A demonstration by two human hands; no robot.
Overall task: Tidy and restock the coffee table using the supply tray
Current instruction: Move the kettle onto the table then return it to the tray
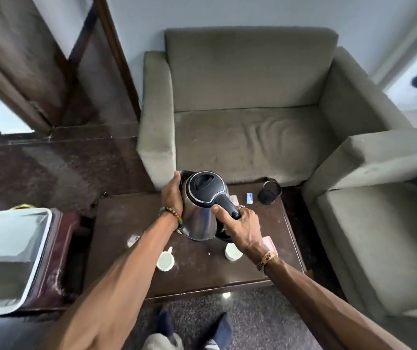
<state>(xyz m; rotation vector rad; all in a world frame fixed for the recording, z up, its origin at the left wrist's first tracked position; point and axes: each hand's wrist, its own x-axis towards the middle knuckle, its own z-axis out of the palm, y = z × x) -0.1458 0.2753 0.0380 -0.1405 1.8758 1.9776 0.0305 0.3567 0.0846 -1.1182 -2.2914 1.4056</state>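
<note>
At the far left the supply tray point(10, 238), white-rimmed, sits on a dark red stool point(61, 251) just beside the coffee table point(116, 251). On the table's left part lies a small clear item point(133, 239), too blurred to name, and nearer the front edge stands a white cup point(165, 260) with its handle pointing away. The left hand point(173, 195), a bead bracelet at the wrist, cups the steel side of the kettle point(202, 205), thumb pointing up along it. The kettle is over the middle of the table, tilted, its black lid shut; whether it rests on the black base point(224, 234) showing beneath it cannot be told. The right hand point(240, 223) is wrapped around the kettle's black handle, thumb laid along its top. Below that wrist stands a second white cup point(232, 251), and a pinkish packet point(269, 242) lies just beside it. Toward the table's far right corner lie a small blue sachet point(249, 197) and a black round holder point(269, 192), in front of a grey armchair point(248, 97).
</note>
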